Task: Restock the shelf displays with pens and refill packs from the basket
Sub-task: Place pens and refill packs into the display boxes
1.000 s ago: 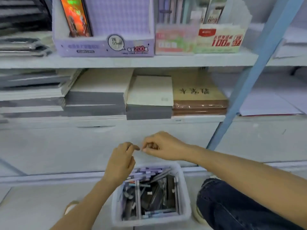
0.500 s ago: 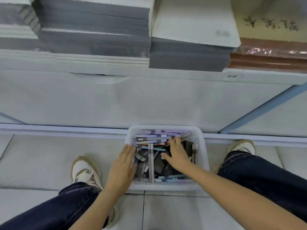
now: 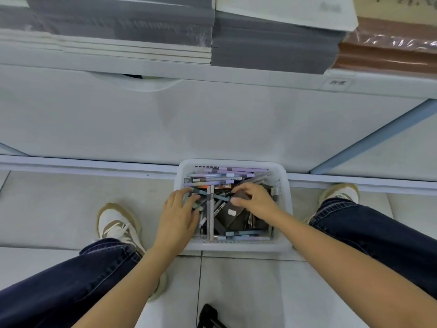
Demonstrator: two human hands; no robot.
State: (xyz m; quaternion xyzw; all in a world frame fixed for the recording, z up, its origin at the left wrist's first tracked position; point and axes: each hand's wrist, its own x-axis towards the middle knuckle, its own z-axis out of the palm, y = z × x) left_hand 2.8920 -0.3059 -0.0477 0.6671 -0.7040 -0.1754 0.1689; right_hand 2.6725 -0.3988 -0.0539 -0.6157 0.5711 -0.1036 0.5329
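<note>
Pens [image 3: 222, 179] lie under 2 hands. The left hand [image 3: 177, 214] reaches in over the basket's near-left rim, fingers nearly straight and spread, holding nothing, tips touching a blue-grey pen [image 3: 201, 192]. The right hand [image 3: 256, 201] comes from the right, fingers curled, pinching the upper corner of a dark refill pack [image 3: 230, 217] with a small white label. The pens are lilac, pale blue and grey, mostly lying crosswise, with 1 pale pen [image 3: 211, 216] lengthwise. They fill the white basket [image 3: 285, 209] on the tiled floor [image 3: 59, 209], against the shelf base, between the left shoe [image 3: 115, 226] and right shoe [image 3: 340, 192]. Grey notebooks [image 3: 272, 43] are stacked above.
</note>
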